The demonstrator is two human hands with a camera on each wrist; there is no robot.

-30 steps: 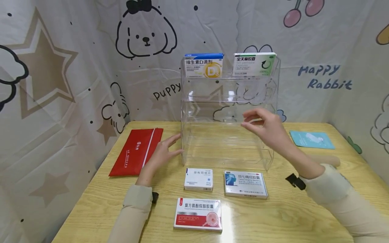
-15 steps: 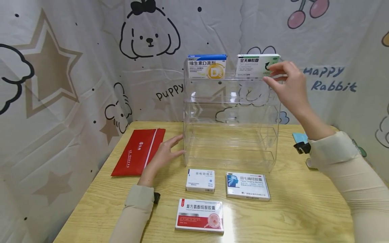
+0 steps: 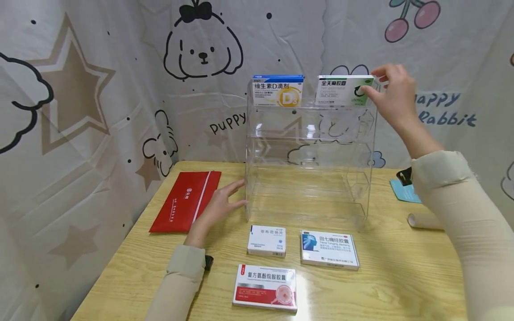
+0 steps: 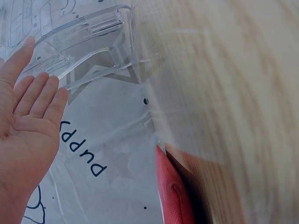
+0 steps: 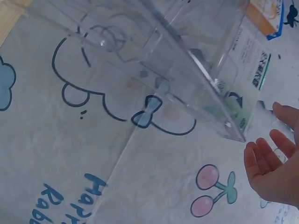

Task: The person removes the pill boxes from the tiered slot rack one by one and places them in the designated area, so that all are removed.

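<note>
A clear acrylic display rack [image 3: 309, 138] with several tiers stands on the table. My left hand [image 3: 217, 207] has its fingers extended at the rack's left side; the left wrist view shows the palm [image 4: 28, 135] facing the clear panel. Up at the rack's top right corner is my right hand [image 3: 395, 93], thumb and fingers apart, beside a white and green medicine box [image 3: 343, 90]. In the right wrist view the right hand [image 5: 275, 168] appears loosely bent with nothing between its fingers. A blue and white vitamin D box [image 3: 278, 91] stands at the top tier's left.
Before the rack lie a small white medicine box [image 3: 267, 240], a white and blue medicine box [image 3: 329, 249] and a red and white capsule box [image 3: 265, 288]. A red zip pouch [image 3: 182, 203] lies left. At right are a teal packet [image 3: 404, 191] and a beige cylinder [image 3: 425, 221].
My right hand has risen from in front of the middle tiers to the rack's top right corner, beside the green and white box. The left hand keeps its place at the rack's side.
</note>
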